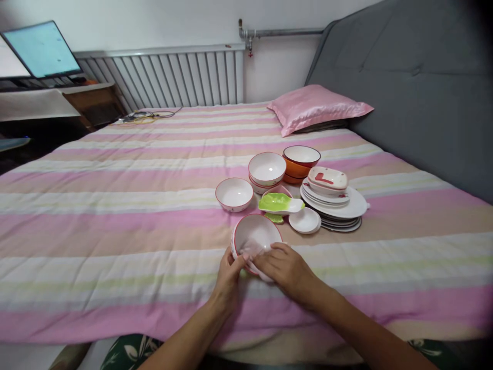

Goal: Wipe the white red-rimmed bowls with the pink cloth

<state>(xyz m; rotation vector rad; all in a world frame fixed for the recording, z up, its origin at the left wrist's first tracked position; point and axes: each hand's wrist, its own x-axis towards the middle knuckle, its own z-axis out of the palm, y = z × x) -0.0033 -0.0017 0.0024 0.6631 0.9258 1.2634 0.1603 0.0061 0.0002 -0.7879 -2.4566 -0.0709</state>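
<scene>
A white bowl with a red rim (256, 228) is tilted toward me at the near side of the dishes. My left hand (228, 277) grips its left edge, with the thumb over the rim. My right hand (288, 272) is closed on a pale, thin cloth (252, 247) and presses it against the bowl's near inner wall and rim. Part of the cloth hangs over the near edge. Just beyond are a single white bowl (234, 194), a green leaf-shaped dish (275, 203) and small white saucers (305, 220).
Behind them stand stacked red-rimmed bowls (267, 168) and orange bowls (301, 154). To the right, plates (357, 203) are piled under rectangular dishes (328, 177). A pink pillow (318, 105) lies by the grey headboard (404, 87). Cables (150, 116) rest on the striped bedspread (115, 216).
</scene>
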